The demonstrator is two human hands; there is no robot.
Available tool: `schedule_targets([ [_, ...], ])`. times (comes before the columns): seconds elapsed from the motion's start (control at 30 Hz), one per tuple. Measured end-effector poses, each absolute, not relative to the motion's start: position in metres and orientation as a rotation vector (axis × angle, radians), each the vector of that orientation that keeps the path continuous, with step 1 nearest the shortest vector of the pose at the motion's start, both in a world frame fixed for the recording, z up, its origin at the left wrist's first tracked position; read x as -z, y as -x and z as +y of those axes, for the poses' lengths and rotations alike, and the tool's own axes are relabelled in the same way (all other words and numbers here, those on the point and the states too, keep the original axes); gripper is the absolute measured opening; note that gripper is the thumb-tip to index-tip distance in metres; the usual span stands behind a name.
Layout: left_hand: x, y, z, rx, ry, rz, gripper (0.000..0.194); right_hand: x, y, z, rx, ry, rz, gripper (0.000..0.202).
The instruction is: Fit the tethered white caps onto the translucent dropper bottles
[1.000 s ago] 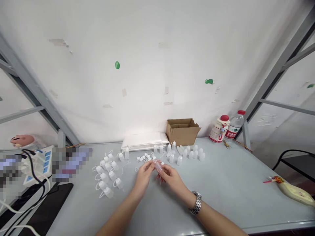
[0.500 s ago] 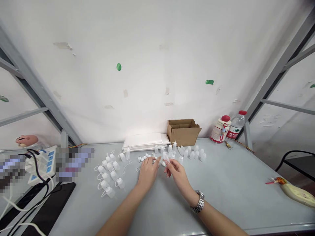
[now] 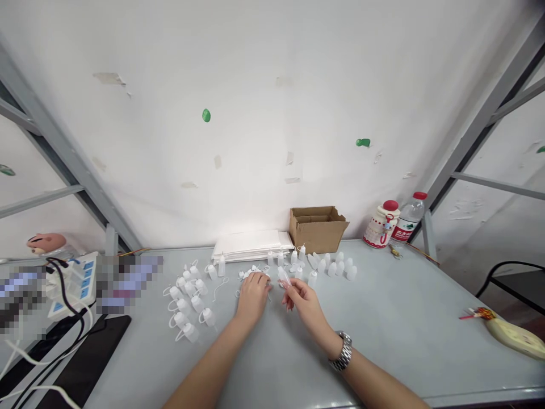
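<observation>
My right hand (image 3: 303, 301) grips a small translucent squeeze bottle (image 3: 284, 276) between thumb and fingers, tilted over the table. To its left, my left hand (image 3: 252, 296) is closed, its fingers curled down by a pile of small white caps (image 3: 247, 274). A thin pale piece shows at its fingertips, but what it holds is hidden. Several capped bottles with strap loops (image 3: 187, 307) stand in a group on the left. Several uncapped bottles (image 3: 339, 266) stand at the right, and more capped ones (image 3: 293, 257) stand behind my hands.
A cardboard box (image 3: 319, 234) and a stack of white sheets or envelopes (image 3: 244, 245) lie against the wall. A decorated jar (image 3: 381, 226) and a water bottle (image 3: 407, 221) stand at back right. A power strip (image 3: 80, 284), cables and a black phone-like slab (image 3: 96, 355) occupy the left.
My left hand has drawn slightly left, away from the bottle, and its fingers have curled downward near the caps. My right hand still holds the bottle in nearly the same place.
</observation>
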State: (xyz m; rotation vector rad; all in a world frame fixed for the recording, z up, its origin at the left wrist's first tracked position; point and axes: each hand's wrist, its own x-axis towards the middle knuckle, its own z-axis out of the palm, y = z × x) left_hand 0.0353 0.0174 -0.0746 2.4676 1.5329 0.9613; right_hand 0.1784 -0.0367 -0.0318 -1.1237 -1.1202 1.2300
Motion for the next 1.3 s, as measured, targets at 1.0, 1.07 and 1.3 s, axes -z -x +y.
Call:
schedule_targets([
  [1.0, 0.058, -0.021, 0.025, -1.341, -0.955, 1.186, 0.032, 0.030, -0.176, -0.039, -1.232, 1.166, -1.146, 0.047],
  [1.07, 0.056, -0.020, 0.024, -1.328, -0.893, 1.138, 0.034, 0.031, -0.176, -0.038, -1.236, 1.164, -1.147, 0.047],
  [1.3, 0.056, -0.018, 0.025, -1.361, -0.821, 1.084, 0.031, 0.032, -0.176, -0.038, -1.227, 1.180, -1.163, 0.048],
])
